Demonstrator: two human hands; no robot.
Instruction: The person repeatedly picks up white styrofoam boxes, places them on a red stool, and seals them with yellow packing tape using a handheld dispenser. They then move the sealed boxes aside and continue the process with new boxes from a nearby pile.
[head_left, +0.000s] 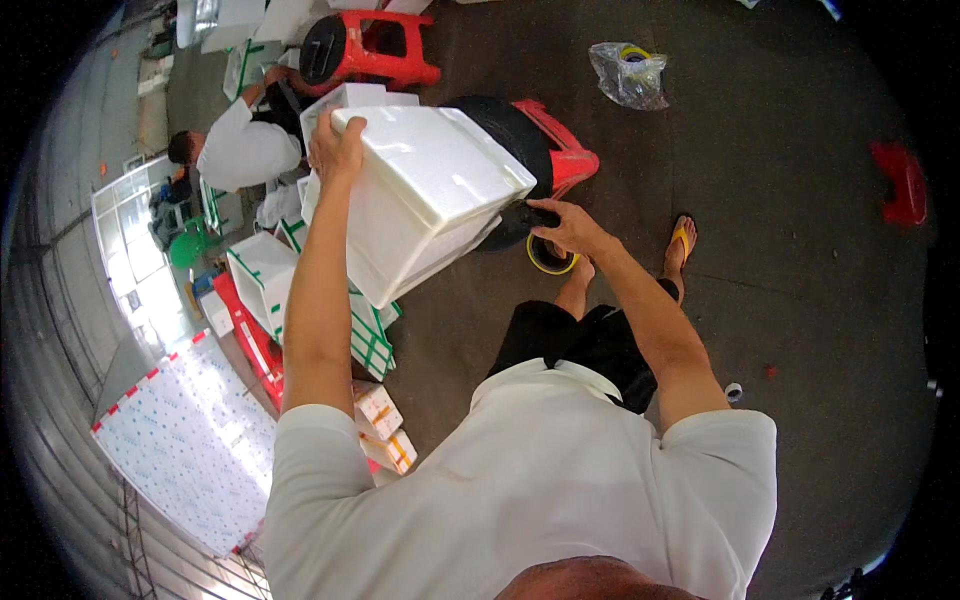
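A white foam box (440,165) stands tilted in front of me, its smooth, shiny face turned up. My left hand (337,148) grips its far left edge, with the thumb on the top face and the fingers curled over the side. Close to the box's right corner, my right hand (568,228) has its index finger reaching toward the box and its other fingers bent. Something dark lies at its fingertips, too unclear to name. A tape roll with a yellow inner ring (552,262) shows just below this hand, partly covered by it; whether they touch cannot be seen.
A black-topped red stool (560,160) stands behind the box, another red stool (390,45) farther off. Green-taped white boxes (262,275) crowd the left, where a person in a white shirt (245,150) bends over. A clear plastic bag (630,75) lies on the floor.
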